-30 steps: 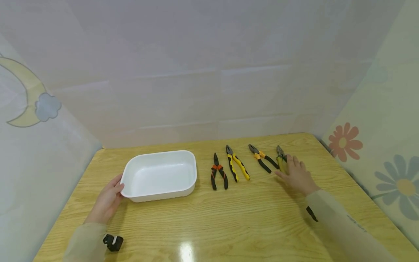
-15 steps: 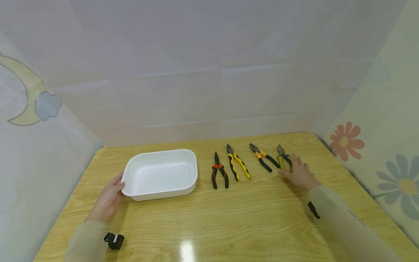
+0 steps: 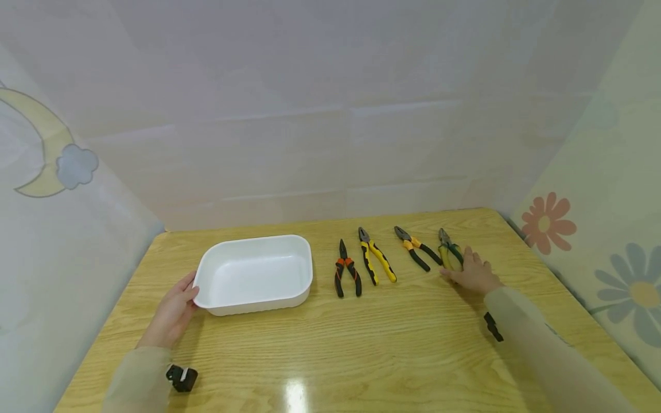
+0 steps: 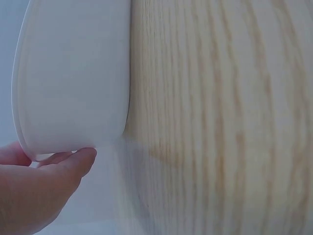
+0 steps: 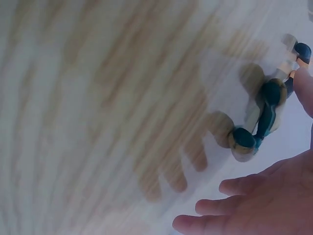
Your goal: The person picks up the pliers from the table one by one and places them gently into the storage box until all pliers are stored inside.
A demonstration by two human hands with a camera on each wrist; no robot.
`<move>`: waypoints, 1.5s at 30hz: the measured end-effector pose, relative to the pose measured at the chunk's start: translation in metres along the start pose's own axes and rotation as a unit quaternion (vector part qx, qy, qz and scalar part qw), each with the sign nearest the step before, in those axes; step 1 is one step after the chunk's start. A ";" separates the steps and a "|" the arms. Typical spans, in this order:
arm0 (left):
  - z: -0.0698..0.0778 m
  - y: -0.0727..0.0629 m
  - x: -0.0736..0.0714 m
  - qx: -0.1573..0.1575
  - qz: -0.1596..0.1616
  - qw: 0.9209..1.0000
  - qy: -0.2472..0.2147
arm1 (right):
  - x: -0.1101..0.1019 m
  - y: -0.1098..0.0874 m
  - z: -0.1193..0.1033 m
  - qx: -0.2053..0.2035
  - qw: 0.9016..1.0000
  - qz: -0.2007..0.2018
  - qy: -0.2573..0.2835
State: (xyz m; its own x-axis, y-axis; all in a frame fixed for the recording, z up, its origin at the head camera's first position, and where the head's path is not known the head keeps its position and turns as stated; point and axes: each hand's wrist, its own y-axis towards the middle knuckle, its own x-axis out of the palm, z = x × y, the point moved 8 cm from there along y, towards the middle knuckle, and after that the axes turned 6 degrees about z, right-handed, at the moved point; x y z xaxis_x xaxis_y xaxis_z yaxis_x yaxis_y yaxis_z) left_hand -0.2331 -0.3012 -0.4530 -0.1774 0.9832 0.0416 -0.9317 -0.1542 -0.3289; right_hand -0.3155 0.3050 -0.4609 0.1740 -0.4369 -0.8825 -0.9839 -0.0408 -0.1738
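My left hand (image 3: 167,316) pinches the left rim of a white plastic tray (image 3: 260,308), thumb at the rim and fingers against the outside. The left wrist view shows the same hold on the tray's end (image 4: 73,88). At the far right, my right hand (image 3: 472,276) is by the handles of green-and-yellow pliers (image 3: 444,253), partly covering them. In the right wrist view its fingers are spread and straight, apart from the green handle (image 5: 267,115); the thumb is on the other side. Left of these lie pliers with orange-and-black handles (image 3: 413,250).
Yellow-and-black pliers (image 3: 381,259) and needle-nose pliers with red-and-black handles (image 3: 339,275) lie between the tray and the other pliers. The wooden table (image 3: 335,355) meets a pale cloth wall (image 3: 330,143) at the back; printed walls flank both sides.
My right hand has shifted slightly right, so more of the green-and-yellow handles shows. The left hand keeps its hold on the tray, which has not visibly moved.
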 end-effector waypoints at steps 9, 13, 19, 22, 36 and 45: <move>0.001 -0.001 -0.001 0.005 -0.001 1.000 -0.003 | 0.007 0.011 0.014 0.025 1.000 -0.009 -0.004; 0.001 -0.002 -0.001 0.004 0.001 1.000 -0.002 | 0.009 0.014 0.016 0.029 0.999 -0.012 -0.010; 0.000 -0.003 -0.001 0.007 -0.002 1.000 -0.001 | 0.010 0.013 0.014 0.037 0.999 -0.012 -0.019; 0.000 -0.003 -0.001 0.011 -0.004 1.000 -0.004 | 0.009 0.012 0.012 0.038 0.999 -0.010 -0.026; -0.001 -0.001 0.000 0.009 -0.004 1.000 -0.004 | 0.002 0.015 0.009 0.017 0.999 0.033 0.030; -0.001 -0.004 0.000 0.008 -0.001 1.000 -0.014 | -0.010 0.002 0.006 0.020 0.994 0.034 0.100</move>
State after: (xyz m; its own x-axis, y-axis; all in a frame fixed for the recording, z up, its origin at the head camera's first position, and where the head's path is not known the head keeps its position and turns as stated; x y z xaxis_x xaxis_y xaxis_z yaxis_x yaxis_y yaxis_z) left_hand -0.2289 -0.3000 -0.4522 -0.1848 0.9803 0.0695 -0.9368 -0.1543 -0.3141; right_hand -0.3186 0.3152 -0.4546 0.0927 -0.6069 -0.7894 -0.9900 0.0286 -0.1382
